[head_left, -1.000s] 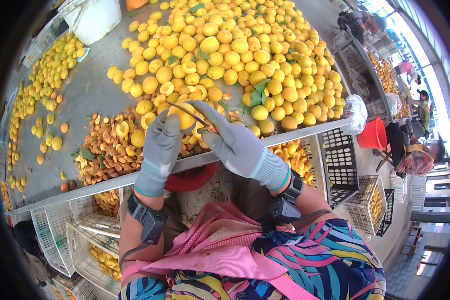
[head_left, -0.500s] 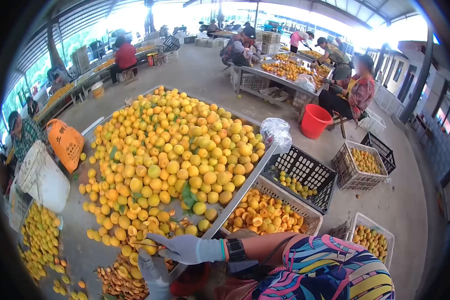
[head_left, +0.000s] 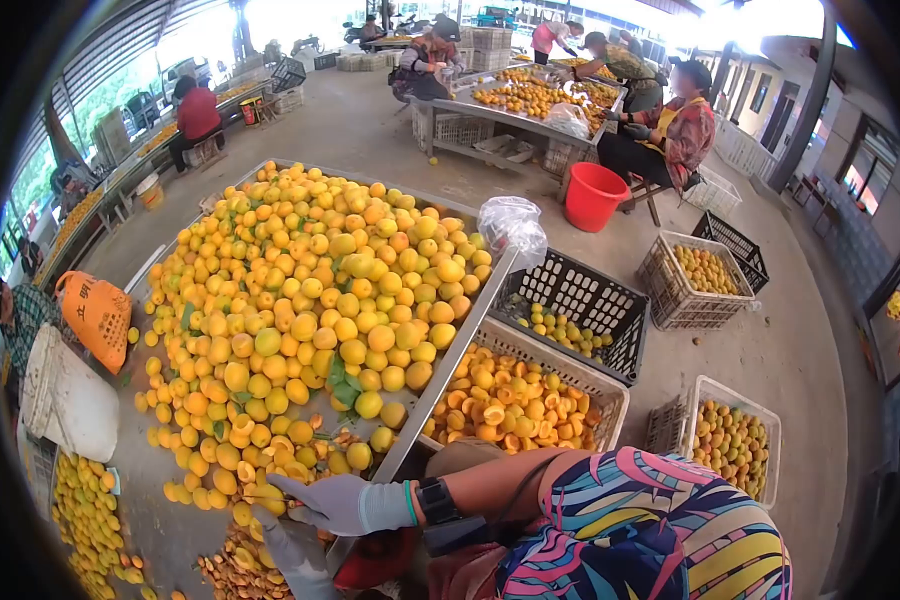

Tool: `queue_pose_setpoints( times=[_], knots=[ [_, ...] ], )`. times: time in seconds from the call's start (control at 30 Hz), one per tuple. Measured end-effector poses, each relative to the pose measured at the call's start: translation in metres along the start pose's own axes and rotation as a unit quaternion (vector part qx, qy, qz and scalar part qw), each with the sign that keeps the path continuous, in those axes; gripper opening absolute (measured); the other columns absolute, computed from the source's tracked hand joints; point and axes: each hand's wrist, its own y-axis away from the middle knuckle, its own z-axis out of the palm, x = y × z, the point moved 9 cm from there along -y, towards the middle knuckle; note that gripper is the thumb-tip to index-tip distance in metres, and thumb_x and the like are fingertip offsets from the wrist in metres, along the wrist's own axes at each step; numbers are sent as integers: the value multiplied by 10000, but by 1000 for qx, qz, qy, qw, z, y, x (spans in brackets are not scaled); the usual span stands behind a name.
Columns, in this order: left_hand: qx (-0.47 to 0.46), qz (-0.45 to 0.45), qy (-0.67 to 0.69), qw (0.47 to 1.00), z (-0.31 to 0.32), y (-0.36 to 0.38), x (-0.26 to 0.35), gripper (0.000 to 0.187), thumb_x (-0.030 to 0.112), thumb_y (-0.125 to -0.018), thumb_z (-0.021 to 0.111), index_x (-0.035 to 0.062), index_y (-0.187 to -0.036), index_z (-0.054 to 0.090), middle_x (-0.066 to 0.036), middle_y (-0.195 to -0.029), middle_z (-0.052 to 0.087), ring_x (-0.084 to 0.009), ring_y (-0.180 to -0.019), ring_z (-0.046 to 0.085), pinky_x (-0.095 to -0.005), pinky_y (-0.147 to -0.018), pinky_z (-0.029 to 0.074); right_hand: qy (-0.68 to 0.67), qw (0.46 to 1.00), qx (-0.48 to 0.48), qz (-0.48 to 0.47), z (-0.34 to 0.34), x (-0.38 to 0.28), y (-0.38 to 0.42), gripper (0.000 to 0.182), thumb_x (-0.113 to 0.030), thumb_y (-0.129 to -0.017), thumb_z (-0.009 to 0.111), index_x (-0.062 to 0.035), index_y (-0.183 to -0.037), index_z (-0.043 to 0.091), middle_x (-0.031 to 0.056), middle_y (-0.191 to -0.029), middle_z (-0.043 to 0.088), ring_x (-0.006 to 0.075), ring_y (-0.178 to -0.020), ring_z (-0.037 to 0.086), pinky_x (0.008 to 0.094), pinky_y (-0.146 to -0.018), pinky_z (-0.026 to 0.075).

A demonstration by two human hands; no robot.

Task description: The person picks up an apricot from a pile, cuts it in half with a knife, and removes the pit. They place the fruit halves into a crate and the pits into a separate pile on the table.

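Note:
My right hand [head_left: 332, 502], in a grey glove with a watch at the wrist, reaches over the near edge of a metal table. Its fingers are closed; what they grip is hidden, though a thin dark line shows by the fingertips. Just below, my gloved left hand [head_left: 292, 556] is raised with its fingers around an apricot [head_left: 267, 494], partly covered by both hands. A large heap of whole apricots [head_left: 310, 300] lies in front of my hands. Beside my left hand is a pile of brown apricot pits [head_left: 238, 565].
A crate of halved apricots [head_left: 515, 405] stands against the metal table edge [head_left: 440, 385]. Behind it are a black crate [head_left: 570, 300] and a red bucket [head_left: 595, 197]. A white bucket [head_left: 70, 390] and an orange bag [head_left: 95, 320] stand left. Several people work at other tables.
The view has shifted, so the scene sits further left and slightly higher. Both hands stay together at the apricot by the table edge, with only slight finger movement.

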Motion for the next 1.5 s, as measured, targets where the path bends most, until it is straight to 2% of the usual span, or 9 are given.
queue_pose_setpoints(
  times=[0.4,0.47,0.53,0.67,0.73,0.83,1.1,1.37,1.5],
  knots=[
    [90,82,-392,912,-12,0,22,440,279,-929,548,-48,-1221,508,-152,-1189,560,-233,-1069,547,-324,-932,418,-2,1000,0,15,-13,1,5,589,-316,-946,424,-121,-1441,173,251,-863,615,428,-776,594,484,-645,459],
    [6,404,-762,506,-18,19,15,423,240,-908,552,-38,-1224,512,-202,-1206,548,-314,-1069,561,-360,-932,438,6,999,42,-12,-9,14,0,595,-303,-943,436,-108,-1443,180,228,-765,590,403,-682,584,460,-590,450],
    [-89,415,-775,467,67,47,34,404,193,-876,575,-32,-1207,522,-233,-1177,557,-384,-1023,570,-404,-903,471,21,995,91,-31,-5,13,1,594,-287,-939,455,-72,-1436,209,207,-668,566,379,-585,570,435,-536,442],
    [72,177,-407,893,-25,7,15,400,227,-900,609,-27,-1201,542,-90,-1075,634,-185,-948,615,-300,-807,500,11,998,59,-35,-13,13,2,608,-310,-927,469,-34,-1414,231,240,-716,594,427,-686,587,485,-610,447],
    [128,61,-239,961,-33,4,12,381,239,-904,620,-24,-1175,568,-40,-1025,638,-89,-904,581,-227,-773,475,-9,998,39,-53,-15,7,1,589,-315,-936,463,-6,-1396,264,240,-704,584,421,-683,588,467,-607,449],
    [120,164,-333,921,-14,16,37,355,212,-891,642,-26,-1149,587,-37,-977,643,-72,-855,568,-206,-758,462,-39,998,-29,-31,-3,7,-3,588,-320,-953,446,29,-1388,260,249,-716,576,413,-712,596,437,-634,457],
    [97,57,-39,993,-22,14,8,449,308,-898,630,-31,-1180,541,-18,-999,613,-69,-917,545,-216,-800,447,-35,995,6,-93,-7,-13,0,602,-283,-951,455,-5,-1425,210,237,-722,574,400,-710,591,430,-628,441],
    [69,90,-317,942,-8,21,35,462,283,-881,644,-16,-1215,534,-22,-1018,611,-69,-887,551,-225,-791,459,-19,994,-35,-105,-5,-9,4,621,-221,-923,479,-44,-1444,191,226,-700,564,394,-684,583,435,-606,436],
    [103,113,-216,964,-13,20,31,459,261,-871,661,-17,-1214,533,-21,-1007,610,-68,-894,550,-217,-774,462,-22,993,-18,-115,-2,-14,-1,636,-222,-917,491,-46,-1447,186,226,-688,556,391,-668,578,436,-601,434]
  ],
)
